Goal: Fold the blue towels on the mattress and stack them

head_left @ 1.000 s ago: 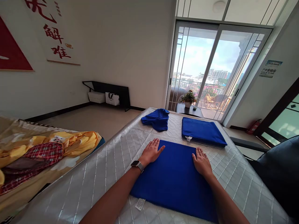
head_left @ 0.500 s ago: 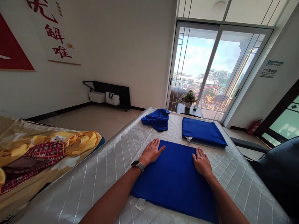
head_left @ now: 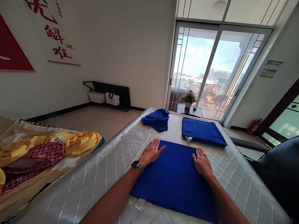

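A folded blue cloth [head_left: 174, 180] lies flat in front of me, a white label [head_left: 140, 204] sticking out at its near left edge. My left hand [head_left: 151, 151] rests flat on its far left corner, fingers stretched out, a watch on the wrist. On the far right corner my right hand [head_left: 202, 162] lies flat as well, fingers straight. Neither hand grips the fabric. Beyond them, a second folded blue cloth [head_left: 203, 131] sits at the right, and a smaller crumpled blue cloth [head_left: 157, 119] is at the far left.
All three cloths lie on a silvery quilted surface [head_left: 109, 174]. Yellow clothing with red plaid [head_left: 46, 152] is heaped at the left. A black chair [head_left: 280, 168] stands at the right. Farther off are a potted plant [head_left: 188, 99] and a black shelf [head_left: 123, 93] holding bags.
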`<action>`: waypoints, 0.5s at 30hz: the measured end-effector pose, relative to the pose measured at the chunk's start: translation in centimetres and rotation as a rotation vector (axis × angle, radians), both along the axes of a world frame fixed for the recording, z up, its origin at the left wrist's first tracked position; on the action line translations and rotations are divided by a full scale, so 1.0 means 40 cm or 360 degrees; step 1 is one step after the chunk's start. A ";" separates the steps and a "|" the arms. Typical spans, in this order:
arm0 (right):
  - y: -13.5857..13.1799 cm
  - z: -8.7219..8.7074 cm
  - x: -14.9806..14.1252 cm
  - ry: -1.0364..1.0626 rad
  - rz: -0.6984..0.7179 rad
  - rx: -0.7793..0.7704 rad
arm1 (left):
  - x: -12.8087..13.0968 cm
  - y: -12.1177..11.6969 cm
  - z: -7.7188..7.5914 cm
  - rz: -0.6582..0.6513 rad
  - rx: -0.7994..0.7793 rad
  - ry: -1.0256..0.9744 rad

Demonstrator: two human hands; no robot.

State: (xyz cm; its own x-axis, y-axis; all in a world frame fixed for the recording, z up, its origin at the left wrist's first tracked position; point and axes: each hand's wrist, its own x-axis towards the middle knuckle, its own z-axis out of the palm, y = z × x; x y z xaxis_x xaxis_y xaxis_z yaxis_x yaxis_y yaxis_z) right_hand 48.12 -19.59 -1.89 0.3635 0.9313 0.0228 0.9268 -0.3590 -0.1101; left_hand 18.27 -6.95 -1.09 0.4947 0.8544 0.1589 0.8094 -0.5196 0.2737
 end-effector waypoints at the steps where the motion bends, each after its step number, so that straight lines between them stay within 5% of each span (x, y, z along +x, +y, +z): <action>1: 0.000 -0.001 0.000 -0.0001 0.0001 0.0000 | 0.000 0.000 -0.001 0.0000 0.0001 -0.0001; 15: 0.000 0.003 0.001 0.0047 0.0015 0.0009 | 0.001 -0.009 0.018 0.0009 -0.0055 0.0047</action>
